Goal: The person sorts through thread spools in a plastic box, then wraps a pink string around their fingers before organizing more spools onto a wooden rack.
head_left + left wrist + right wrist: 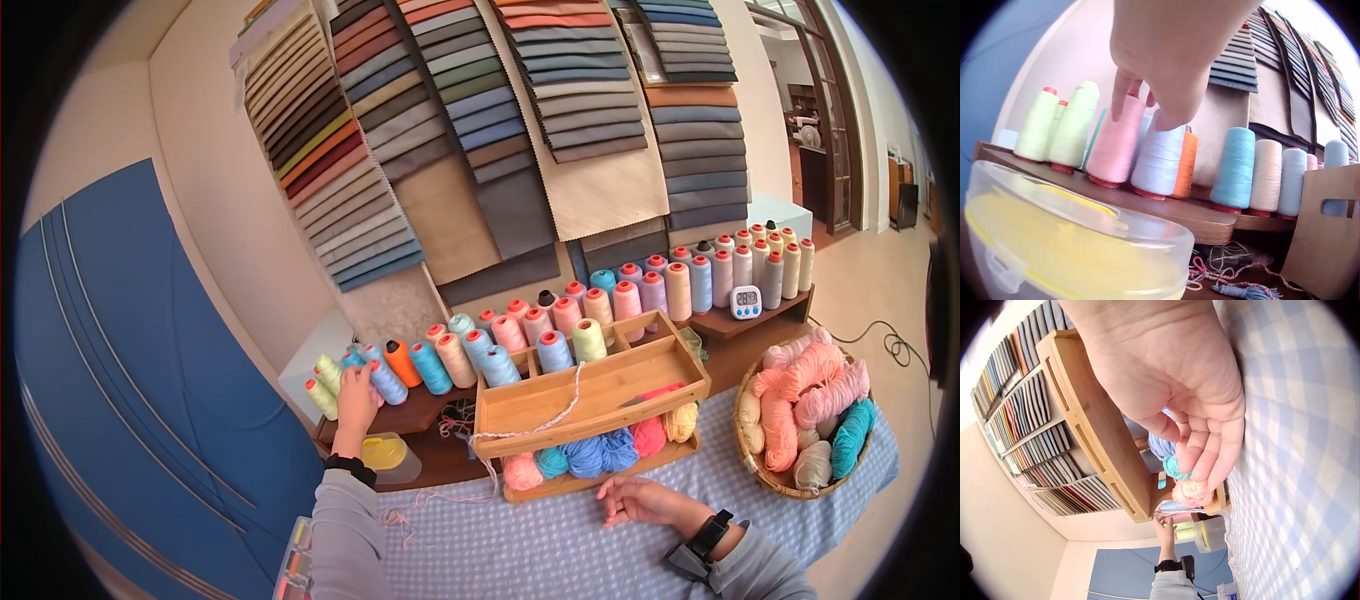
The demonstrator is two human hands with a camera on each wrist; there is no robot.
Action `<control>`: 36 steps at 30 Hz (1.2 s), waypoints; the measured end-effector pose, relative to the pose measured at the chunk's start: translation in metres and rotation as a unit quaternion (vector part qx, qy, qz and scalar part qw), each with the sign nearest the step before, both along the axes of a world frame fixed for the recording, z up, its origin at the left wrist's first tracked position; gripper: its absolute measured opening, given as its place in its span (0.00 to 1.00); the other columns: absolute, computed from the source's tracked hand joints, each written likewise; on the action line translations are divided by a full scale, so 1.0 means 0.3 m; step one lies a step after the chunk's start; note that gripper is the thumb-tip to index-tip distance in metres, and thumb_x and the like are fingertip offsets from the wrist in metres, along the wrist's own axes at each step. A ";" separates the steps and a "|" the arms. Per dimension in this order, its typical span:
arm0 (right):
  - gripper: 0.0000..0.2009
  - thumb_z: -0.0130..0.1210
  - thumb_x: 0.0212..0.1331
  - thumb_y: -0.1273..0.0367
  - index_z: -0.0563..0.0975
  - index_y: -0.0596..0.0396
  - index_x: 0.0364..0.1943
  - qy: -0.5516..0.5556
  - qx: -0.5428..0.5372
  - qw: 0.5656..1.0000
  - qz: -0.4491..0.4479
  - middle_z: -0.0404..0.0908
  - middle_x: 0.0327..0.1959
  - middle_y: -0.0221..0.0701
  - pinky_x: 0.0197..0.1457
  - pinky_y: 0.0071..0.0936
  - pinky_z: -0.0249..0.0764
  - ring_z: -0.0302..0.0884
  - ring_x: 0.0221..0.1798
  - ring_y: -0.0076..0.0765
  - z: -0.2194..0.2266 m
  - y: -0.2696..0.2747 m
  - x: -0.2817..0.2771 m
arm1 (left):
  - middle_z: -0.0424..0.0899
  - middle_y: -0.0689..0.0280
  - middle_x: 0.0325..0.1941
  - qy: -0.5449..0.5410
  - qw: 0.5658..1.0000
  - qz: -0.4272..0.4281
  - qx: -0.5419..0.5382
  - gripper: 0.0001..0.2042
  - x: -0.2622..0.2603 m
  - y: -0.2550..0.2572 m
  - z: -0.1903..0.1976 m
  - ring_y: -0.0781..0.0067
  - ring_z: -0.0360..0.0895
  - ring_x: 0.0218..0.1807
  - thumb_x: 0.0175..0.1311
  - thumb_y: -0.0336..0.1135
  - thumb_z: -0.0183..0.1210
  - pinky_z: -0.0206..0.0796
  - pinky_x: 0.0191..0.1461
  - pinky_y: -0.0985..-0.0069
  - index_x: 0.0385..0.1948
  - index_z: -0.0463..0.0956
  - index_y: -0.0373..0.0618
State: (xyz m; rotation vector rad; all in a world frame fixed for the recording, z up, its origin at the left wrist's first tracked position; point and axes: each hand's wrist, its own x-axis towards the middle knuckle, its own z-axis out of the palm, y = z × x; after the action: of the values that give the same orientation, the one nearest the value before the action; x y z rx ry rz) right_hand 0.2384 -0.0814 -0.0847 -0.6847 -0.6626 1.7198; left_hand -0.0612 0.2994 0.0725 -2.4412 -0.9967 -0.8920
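Note:
My left hand [357,402] reaches to the left end of the wooden shelf. In the left wrist view its fingers hold the top of a pink thread cone [1115,144], and the thumb overlaps the top of a light blue thread cone [1159,159] beside it. That pink cone's red base is right at the shelf surface. Pale green cones [1074,125] stand to its left, an orange cone [401,364] to its right. My right hand [640,500] rests palm up on the checked tablecloth [560,550], fingers loosely bent, with nothing in them.
A clear box with a yellow lid [385,452] stands below the left hand. A two-level wooden rack [590,395] holds thread cones above and yarn balls below, with a braided cord over it. A yarn basket [750,445] sits right; a timer [745,302] stands by more cones.

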 end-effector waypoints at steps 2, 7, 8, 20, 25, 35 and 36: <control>0.09 0.38 0.61 0.72 0.67 0.60 0.42 -0.006 -0.003 1.000 -0.003 0.75 0.27 0.34 0.48 0.31 0.74 0.77 0.35 0.36 0.003 -0.002 0.000 | 0.68 0.58 0.42 -0.013 1.000 0.000 -0.006 0.23 0.007 -0.018 0.017 0.54 0.66 0.50 0.44 0.24 0.56 0.64 0.49 0.63 0.47 0.68 0.51; 0.09 0.38 0.62 0.72 0.67 0.60 0.43 0.004 0.004 1.000 -0.002 0.75 0.27 0.34 0.48 0.31 0.74 0.77 0.35 0.35 0.004 -0.004 0.000 | 0.72 0.60 0.36 0.011 0.999 0.025 -0.034 0.18 0.020 -0.048 0.053 0.56 0.74 0.36 0.45 0.28 0.60 0.67 0.37 0.64 0.41 0.68 0.50; 0.10 0.38 0.62 0.71 0.67 0.60 0.43 -0.001 0.004 1.000 -0.003 0.75 0.27 0.34 0.48 0.31 0.74 0.77 0.35 0.35 0.004 -0.004 0.000 | 0.72 0.60 0.36 0.011 0.999 0.024 -0.033 0.18 0.019 -0.044 0.054 0.56 0.74 0.36 0.45 0.28 0.60 0.67 0.37 0.64 0.41 0.68 0.50; 0.10 0.37 0.63 0.70 0.67 0.58 0.43 0.000 0.025 1.000 0.004 0.75 0.27 0.32 0.46 0.29 0.74 0.77 0.35 0.33 0.000 -0.007 -0.002 | 0.77 0.57 0.30 0.048 0.998 0.033 -0.007 0.16 -0.009 -0.010 0.069 0.54 0.75 0.35 0.41 0.33 0.64 0.67 0.36 0.63 0.33 0.71 0.47; 0.10 0.37 0.62 0.70 0.67 0.58 0.43 -0.008 0.035 0.999 0.006 0.75 0.27 0.32 0.46 0.30 0.74 0.77 0.35 0.32 -0.017 0.002 -0.002 | 0.77 0.56 0.30 -0.038 0.998 0.012 0.045 0.15 0.044 -0.158 0.235 0.52 0.75 0.33 0.42 0.33 0.64 0.66 0.34 0.62 0.34 0.72 0.45; 0.09 0.39 0.62 0.70 0.67 0.56 0.42 -0.002 0.044 0.999 0.003 0.75 0.25 0.31 0.45 0.31 0.74 0.76 0.33 0.29 -0.026 0.005 -0.006 | 0.78 0.56 0.30 -0.129 0.971 -0.203 0.012 0.17 0.416 -0.613 0.488 0.58 0.76 0.31 0.44 0.37 0.65 0.67 0.36 0.71 0.34 0.73 0.39; 0.09 0.39 0.62 0.70 0.67 0.56 0.42 -0.001 0.047 0.999 0.000 0.75 0.25 0.31 0.45 0.31 0.74 0.76 0.33 0.29 -0.026 0.006 -0.006 | 0.78 0.56 0.31 -0.137 0.961 -0.241 -0.029 0.17 0.465 -0.673 0.490 0.60 0.76 0.31 0.43 0.37 0.65 0.68 0.36 0.71 0.34 0.73 0.38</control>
State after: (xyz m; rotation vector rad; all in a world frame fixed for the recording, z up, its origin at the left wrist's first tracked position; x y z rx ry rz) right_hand 0.2366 -0.0794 -0.0926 -0.6220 -0.7391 1.6766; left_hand 0.0784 0.0976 0.2194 -2.7126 -0.5086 -1.4048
